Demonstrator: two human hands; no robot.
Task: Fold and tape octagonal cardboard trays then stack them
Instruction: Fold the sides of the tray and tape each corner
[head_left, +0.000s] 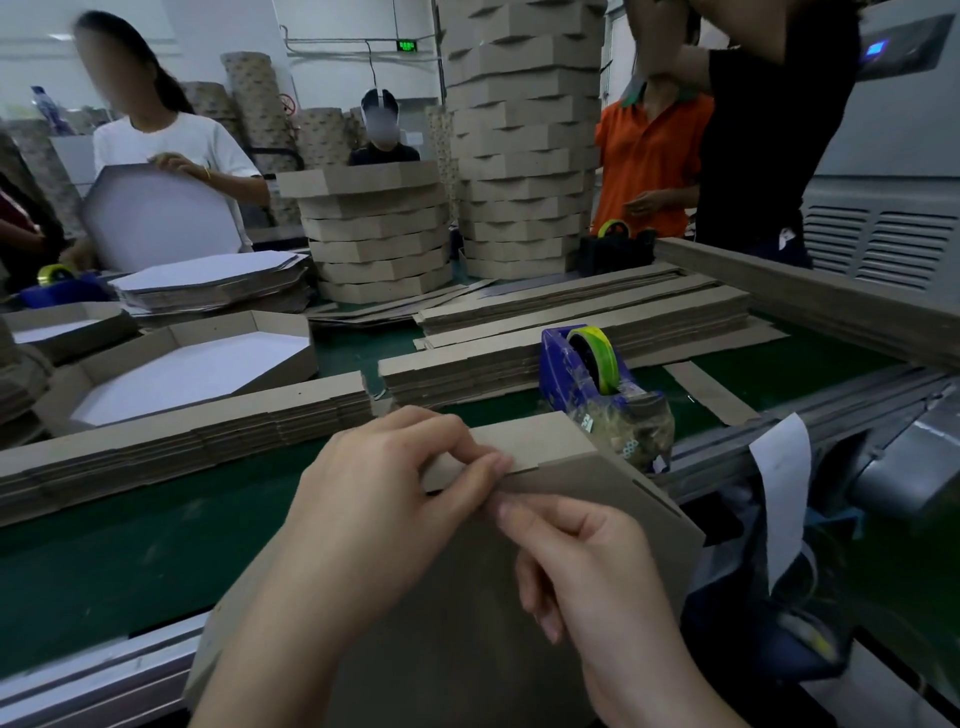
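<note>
Left hand (374, 493) is pinching a flap of the cardboard tray (597, 499), right hand (587, 566) pinching its edge. Both are covering the seam; the tray's near side is running off-frame.

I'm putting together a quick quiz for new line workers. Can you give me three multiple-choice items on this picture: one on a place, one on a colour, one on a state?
1. Where does the tape dispenser stand?
A. on the belt, just beyond the tray being held
B. atop a tall stack
C. on the floor

2. What colour is the belt?
A. red
B. green
C. white

3. What is the left hand doing?
A. lying flat on the belt
B. lifting the dispenser
C. pinching the tray's side wall

Answers:
1 A: its blue body sits right behind the tray's far corner.
2 B: the bare surface is dark green.
3 C: thumb and forefinger close on the upright flap, with the right hand pinching beside it.
</note>
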